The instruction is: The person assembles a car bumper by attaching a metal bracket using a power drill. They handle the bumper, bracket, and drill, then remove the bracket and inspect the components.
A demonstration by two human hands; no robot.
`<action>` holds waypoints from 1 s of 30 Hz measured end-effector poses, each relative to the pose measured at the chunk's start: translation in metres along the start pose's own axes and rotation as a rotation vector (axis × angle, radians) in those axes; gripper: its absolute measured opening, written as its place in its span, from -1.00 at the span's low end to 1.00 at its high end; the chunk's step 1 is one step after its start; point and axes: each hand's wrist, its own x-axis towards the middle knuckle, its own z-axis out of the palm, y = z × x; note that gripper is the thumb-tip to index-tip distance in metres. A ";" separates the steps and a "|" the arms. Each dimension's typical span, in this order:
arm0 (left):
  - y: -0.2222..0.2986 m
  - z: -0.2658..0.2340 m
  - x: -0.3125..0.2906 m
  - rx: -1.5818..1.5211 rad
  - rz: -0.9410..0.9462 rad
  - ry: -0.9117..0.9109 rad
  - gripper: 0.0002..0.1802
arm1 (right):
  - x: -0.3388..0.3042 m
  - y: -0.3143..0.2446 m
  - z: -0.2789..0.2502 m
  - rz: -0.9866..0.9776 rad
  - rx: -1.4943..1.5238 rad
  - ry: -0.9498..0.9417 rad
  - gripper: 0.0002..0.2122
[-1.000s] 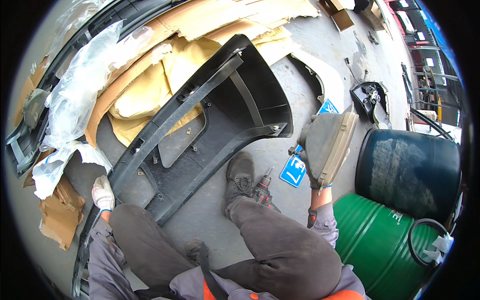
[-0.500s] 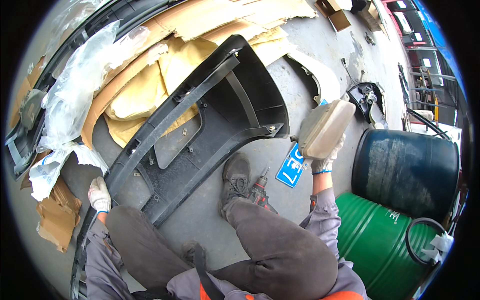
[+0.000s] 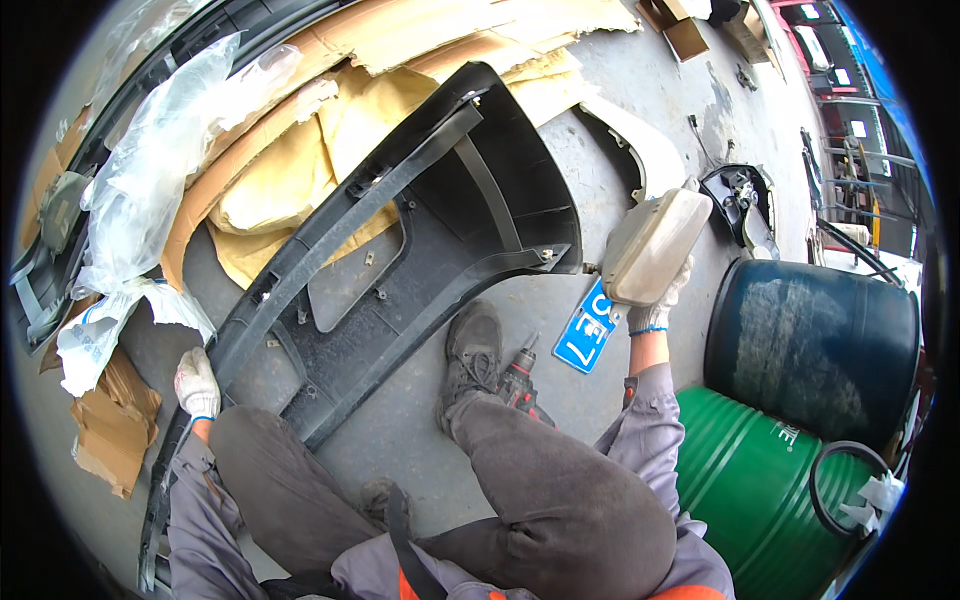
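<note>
out at the left, crumpled clear film (image 3: 150, 190) hangs beside torn cardboard (image 3: 115, 425), and here's the left hand (image 3: 197, 383), gloved, fingers drawn together at the near left end of the black bumper (image 3: 400, 300); their far side is hidden, so no telling how firmly they grip. that bumper stretches over the grey floor (image 3: 545, 300), hollow side showing: a big shell, probably light for its size and springy, best taken by its thick long edges, not the little clips. just off its near right edge, a drill (image 3: 520, 380) lies beside the shoe (image 3: 470, 350), then a blue plate (image 3: 588, 330). and on the right, the gloved right hand (image 3: 655, 312) curls its fingers around the right side of a boxy lamp unit (image 3: 655, 248), held up partly over the plate! stiff, likely, its smooth front scratchable and slick; better cupped by the housing's sides. beyond, two drums (image 3: 770, 470) close things off.
</note>
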 end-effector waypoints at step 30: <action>0.003 -0.004 -0.001 0.011 -0.054 -0.020 -0.40 | 0.076 0.062 0.016 0.042 -0.499 0.040 -0.29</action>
